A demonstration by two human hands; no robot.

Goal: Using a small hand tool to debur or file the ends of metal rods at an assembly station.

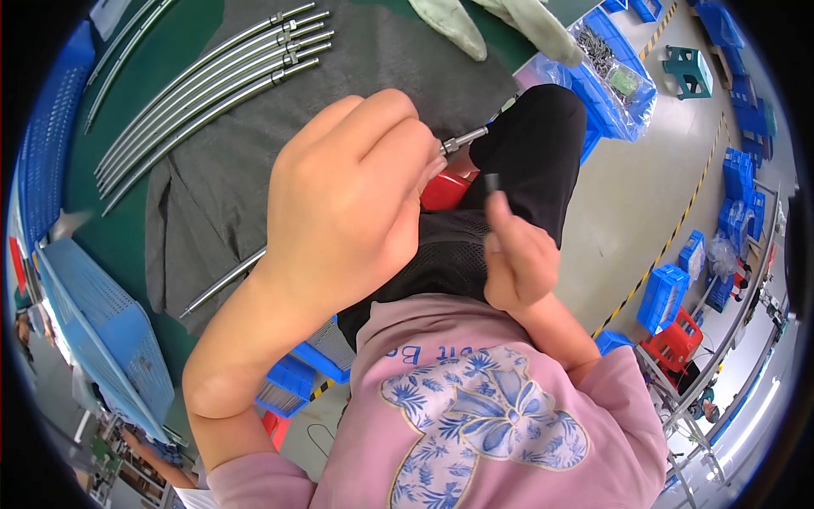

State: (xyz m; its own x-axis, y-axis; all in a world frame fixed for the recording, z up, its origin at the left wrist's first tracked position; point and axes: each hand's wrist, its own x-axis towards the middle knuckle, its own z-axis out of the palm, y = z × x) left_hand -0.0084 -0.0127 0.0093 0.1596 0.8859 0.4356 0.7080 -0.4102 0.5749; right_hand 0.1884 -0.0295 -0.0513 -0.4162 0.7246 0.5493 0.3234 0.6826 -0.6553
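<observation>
My left hand (339, 195) is wrapped round a long thin metal rod (222, 282). One end of the rod slants down over the dark cloth, and the end with a metal fitting (462, 140) sticks out past my fingers. To the right of that end, a little below it and apart from it, my right hand (521, 259) is closed with the thumb up. A small grey cylindrical piece (493, 182) shows at its thumb tip, blurred by motion. Several similar rods (229, 93) with fittings lie side by side on the grey cloth (373, 51) at the upper left.
The green table (76, 182) runs along the left, with blue perforated baskets (110, 331) at its edge. White gloves (458, 25) lie at the back. A blue bin (585, 93) of small metal parts stands at the upper right. A green stool (687, 72) is on the floor beyond.
</observation>
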